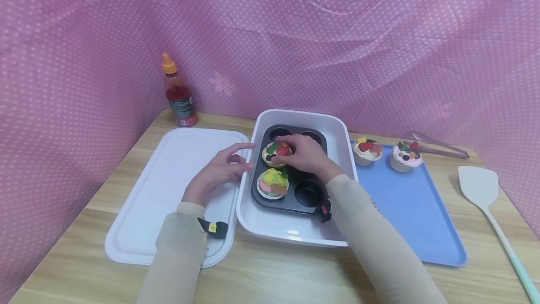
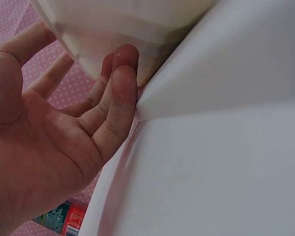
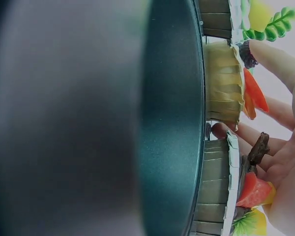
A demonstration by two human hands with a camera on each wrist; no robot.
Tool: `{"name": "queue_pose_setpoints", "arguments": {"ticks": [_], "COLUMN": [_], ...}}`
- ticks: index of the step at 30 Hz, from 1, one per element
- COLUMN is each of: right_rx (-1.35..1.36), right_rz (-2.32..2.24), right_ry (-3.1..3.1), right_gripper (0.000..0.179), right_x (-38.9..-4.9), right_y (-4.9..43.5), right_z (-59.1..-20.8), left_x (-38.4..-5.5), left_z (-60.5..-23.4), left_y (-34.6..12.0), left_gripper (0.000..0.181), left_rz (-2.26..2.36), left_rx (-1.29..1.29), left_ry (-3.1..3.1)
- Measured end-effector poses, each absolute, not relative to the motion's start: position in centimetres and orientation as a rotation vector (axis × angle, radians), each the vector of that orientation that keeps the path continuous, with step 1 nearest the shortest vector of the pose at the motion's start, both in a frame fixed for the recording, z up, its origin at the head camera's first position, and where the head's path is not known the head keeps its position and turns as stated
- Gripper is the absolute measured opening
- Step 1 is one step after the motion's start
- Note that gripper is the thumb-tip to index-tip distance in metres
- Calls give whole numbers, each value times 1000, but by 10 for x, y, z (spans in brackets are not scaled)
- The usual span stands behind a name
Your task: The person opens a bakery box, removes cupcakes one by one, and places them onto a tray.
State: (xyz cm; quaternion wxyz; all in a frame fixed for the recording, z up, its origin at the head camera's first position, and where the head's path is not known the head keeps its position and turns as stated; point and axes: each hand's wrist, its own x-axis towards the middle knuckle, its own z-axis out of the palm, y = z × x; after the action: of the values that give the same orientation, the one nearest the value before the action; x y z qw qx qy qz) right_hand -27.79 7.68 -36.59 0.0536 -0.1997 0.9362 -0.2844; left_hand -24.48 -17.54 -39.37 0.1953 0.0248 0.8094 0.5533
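My right hand (image 1: pixel 310 156) reaches over a dark muffin tin (image 1: pixel 287 203) and grips a strawberry-topped cupcake (image 1: pixel 270 157) in its middle left. In the right wrist view, the thumb lies by a dark berry on this yellow-cupped cupcake (image 3: pixel 223 83). A cupcake with yellow fruit (image 1: pixel 273 184) sits in front of it. Another white-cupped cupcake (image 3: pixel 214 187), topped with brown sticks, shows below the right palm; the hand hides it from the head view. The tin stands in a white basin (image 1: pixel 295 236). My left hand (image 1: pixel 219 172) touches the basin's outer left wall, fingers loosely extended.
A white tray (image 1: pixel 168 186) lies under my left arm. On the right, a blue tray (image 1: pixel 405 210) bears two cupcakes (image 1: pixel 366 150). A spatula (image 1: pixel 478 186) and tongs (image 1: pixel 443 147) lie beyond it. A sauce bottle (image 1: pixel 181 100) stands at back left.
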Motion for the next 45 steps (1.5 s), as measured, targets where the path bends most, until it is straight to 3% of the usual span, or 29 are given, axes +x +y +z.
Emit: {"name": "queue_pose_setpoints", "arguments": {"ticks": [45], "right_rx": [-639], "right_rz": [-827], "right_ry": [2856], "right_gripper": [59], "right_x": [-277], "right_y": [75], "right_z": [-366], "left_x": [-248], "left_z": [-397], "left_y": [-177], "left_gripper": [62], "left_rz": [1553], "left_rx": [119], "left_ry": [2278]}}
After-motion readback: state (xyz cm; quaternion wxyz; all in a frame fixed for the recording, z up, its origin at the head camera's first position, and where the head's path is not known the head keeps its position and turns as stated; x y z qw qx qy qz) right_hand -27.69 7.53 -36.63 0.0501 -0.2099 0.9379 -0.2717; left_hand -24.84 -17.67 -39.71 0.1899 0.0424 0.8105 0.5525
